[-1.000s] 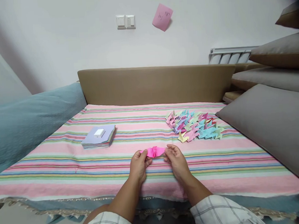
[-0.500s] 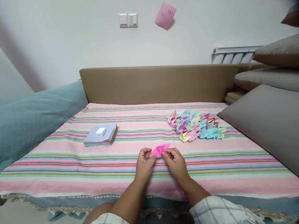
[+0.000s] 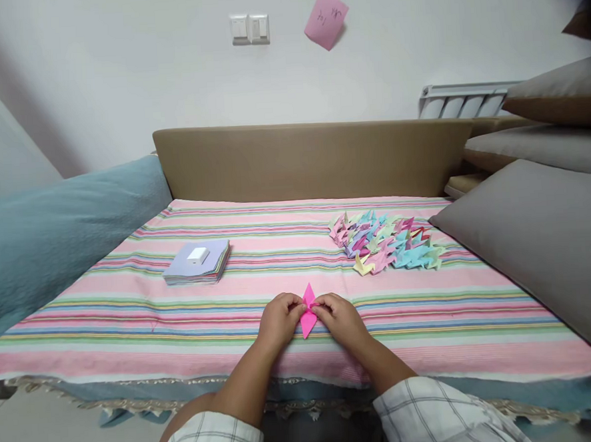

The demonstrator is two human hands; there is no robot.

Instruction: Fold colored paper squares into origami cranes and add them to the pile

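Observation:
A bright pink folded paper piece [image 3: 309, 321], shaped like a long diamond, points away from me just above the striped cloth. My left hand [image 3: 281, 320] pinches its left side near the middle between thumb and fingers. From the right, my right hand [image 3: 340, 317] pinches it the same way, so the fingertips of both hands nearly meet. Part of its centre is hidden under the fingers. Beyond and to the right lies a pile of folded paper cranes [image 3: 387, 242] in pink, blue, green, yellow and purple.
A stack of coloured paper squares [image 3: 196, 270] sits at the left, with a small white box [image 3: 198, 255] on top. Grey cushions [image 3: 516, 234] line the right side. A blue bolster-like armrest [image 3: 75, 221] borders the left, and a tan backrest [image 3: 302, 160] the far side.
The pink paper has turned from lying crosswise to pointing away from me. Both hands have shifted their hold to its two sides. The view has tilted slightly downward.

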